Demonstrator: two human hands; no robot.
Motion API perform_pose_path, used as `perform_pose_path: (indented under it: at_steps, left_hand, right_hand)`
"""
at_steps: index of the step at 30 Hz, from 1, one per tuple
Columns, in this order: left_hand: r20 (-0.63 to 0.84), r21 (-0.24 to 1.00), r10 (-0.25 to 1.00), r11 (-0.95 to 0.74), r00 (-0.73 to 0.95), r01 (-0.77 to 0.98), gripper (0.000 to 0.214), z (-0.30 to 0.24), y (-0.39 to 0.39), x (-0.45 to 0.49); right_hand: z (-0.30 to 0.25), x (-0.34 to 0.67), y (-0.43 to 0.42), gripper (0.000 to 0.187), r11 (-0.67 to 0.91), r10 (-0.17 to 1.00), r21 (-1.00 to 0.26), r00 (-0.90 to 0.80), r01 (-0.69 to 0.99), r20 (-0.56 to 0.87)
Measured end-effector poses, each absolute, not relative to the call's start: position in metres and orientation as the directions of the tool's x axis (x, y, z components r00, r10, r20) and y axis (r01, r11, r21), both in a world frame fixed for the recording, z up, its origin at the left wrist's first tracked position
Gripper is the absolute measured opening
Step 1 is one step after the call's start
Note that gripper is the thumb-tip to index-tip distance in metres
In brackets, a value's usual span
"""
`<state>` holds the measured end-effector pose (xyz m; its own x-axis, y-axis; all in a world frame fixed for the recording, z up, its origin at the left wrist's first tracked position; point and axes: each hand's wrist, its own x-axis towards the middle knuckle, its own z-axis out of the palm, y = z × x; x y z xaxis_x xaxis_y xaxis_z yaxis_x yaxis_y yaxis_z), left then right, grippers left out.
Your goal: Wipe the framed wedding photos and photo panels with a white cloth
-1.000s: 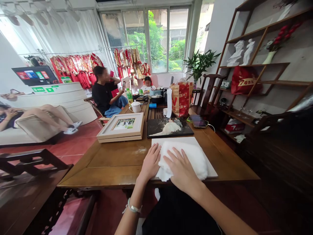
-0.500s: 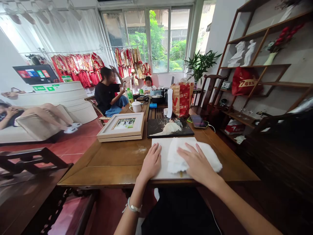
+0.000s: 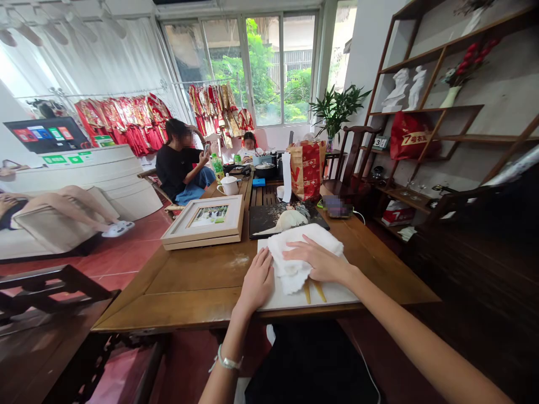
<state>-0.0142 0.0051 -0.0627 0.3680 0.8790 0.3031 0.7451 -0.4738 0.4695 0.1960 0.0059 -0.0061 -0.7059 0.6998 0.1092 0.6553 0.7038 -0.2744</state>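
Note:
My right hand (image 3: 316, 258) lies with fingers stretched and spread on a white towel (image 3: 332, 238), pressing it against a white panel (image 3: 290, 301). The bunched towel covers most of the panel and reaches over its far edge. Two yellowish pointed shapes (image 3: 314, 292) show on the panel below the towel. My left hand (image 3: 257, 280) rests flat along the panel's left edge, its fingertips close to the towel. Just beyond the panel lies a dark picture panel (image 3: 256, 221) with a white gown on it, partly hidden by the towel.
A light picture frame (image 3: 202, 221) lies left on the wooden table (image 3: 189, 280). Behind are a lidded white mug (image 3: 229, 184), a red-and-brown paper bag (image 3: 307, 171) and a phone (image 3: 337, 206) on a cable. A person (image 3: 179, 160) sits at the far left side.
My right hand has swept the towel left and away from me across the panel, uncovering the yellowish shapes and the panel's near right part. My left hand stays at the left edge.

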Motion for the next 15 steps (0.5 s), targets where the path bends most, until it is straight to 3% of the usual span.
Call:
perform_pose_path:
  at_steps: [6,11,15]
  left_hand:
    - [0.301,0.499,0.887,-0.459,0.350,0.735,0.043,-0.061,0.003,-0.013]
    - [0.274,0.485,0.893,-0.448,0.356,0.751,0.044,-0.059,0.003,-0.012]
    - [0.286,0.487,0.889,-0.456,0.357,0.745,0.044,-0.057,0.002,-0.013]
  right_hand:
    - [-0.017,0.236,-0.035,0.090,0.616,0.782,-0.362,-0.599,0.700,0.171]
    - [-0.031,0.251,-0.014,0.075,0.465,0.881,-0.368,-0.383,0.805,0.277]
    - [-0.034,0.248,0.015,0.074,0.377,0.918,-0.374,-0.289,0.847,0.271]
